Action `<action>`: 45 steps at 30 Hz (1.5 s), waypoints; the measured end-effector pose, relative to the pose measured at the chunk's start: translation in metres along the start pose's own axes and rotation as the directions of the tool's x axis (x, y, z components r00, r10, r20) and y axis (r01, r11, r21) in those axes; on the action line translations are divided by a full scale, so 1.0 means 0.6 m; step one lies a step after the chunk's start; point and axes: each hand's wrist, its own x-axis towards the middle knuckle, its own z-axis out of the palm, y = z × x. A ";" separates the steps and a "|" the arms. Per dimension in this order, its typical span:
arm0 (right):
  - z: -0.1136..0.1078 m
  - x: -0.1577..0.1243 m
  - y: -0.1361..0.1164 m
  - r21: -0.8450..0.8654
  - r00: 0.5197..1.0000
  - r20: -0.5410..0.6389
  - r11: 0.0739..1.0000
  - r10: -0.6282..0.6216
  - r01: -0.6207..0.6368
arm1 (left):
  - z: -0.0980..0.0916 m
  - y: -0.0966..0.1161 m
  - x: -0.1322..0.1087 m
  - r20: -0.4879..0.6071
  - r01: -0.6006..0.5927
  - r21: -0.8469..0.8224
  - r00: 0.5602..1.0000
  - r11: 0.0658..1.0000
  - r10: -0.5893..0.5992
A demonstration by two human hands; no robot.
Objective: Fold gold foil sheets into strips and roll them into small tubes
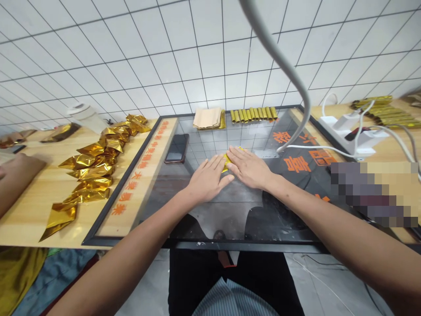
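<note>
My left hand [208, 179] and my right hand [249, 167] lie flat, fingers stretched out, side by side on a glass-topped board [230, 206]. Between and under them is a small piece of gold foil paper [226, 163], mostly hidden by the fingers; both hands press on it. A black phone [176, 148] lies on the glass to the left of my hands.
Several folded gold foil pieces [95, 164] are strewn on the wooden table at left. Rolled gold tubes [253, 114] and a tan paper stack [208, 118] sit at the board's far edge. A white power strip [348, 129] with cables lies right. Another person's arm [15, 180] is at far left.
</note>
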 end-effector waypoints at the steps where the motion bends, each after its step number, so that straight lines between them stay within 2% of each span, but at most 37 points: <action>1: -0.001 0.000 -0.001 -0.005 1.000 -0.005 1.000 -0.006 0.006 | -0.001 -0.003 -0.007 0.000 0.004 0.014 1.000 1.000 -0.004; 14: 0.001 -0.002 0.000 -0.021 1.000 -0.022 1.000 0.000 0.000 | 0.002 -0.037 -0.077 -0.065 0.033 0.161 0.998 0.986 -0.023; 17: 0.001 -0.002 0.000 0.004 1.000 -0.031 1.000 -0.005 0.005 | -0.008 -0.034 -0.078 -0.079 0.053 0.149 0.996 0.987 -0.041; 20: -0.001 -0.003 0.000 0.008 1.000 -0.013 1.000 0.003 -0.002 | -0.016 -0.021 -0.067 -0.083 -0.001 0.125 0.997 0.992 0.012; 25: -0.002 -0.003 0.001 0.007 1.000 0.003 1.000 0.011 -0.011 | -0.007 -0.002 -0.052 -0.014 -0.067 0.114 0.997 0.991 0.069; 29: -0.004 -0.003 0.001 0.004 1.000 0.006 1.000 0.009 -0.009 | 0.000 -0.012 -0.067 -0.009 -0.091 0.147 0.996 0.985 0.093; 40: -0.005 -0.003 -0.003 -0.020 1.000 0.002 1.000 0.015 -0.015 | -0.008 -0.031 -0.112 -0.035 -0.096 0.224 0.994 0.970 0.107; 45: -0.004 -0.002 -0.003 -0.020 1.000 0.006 1.000 0.018 -0.018 | -0.010 -0.035 -0.110 -0.114 -0.074 0.166 0.989 0.983 0.094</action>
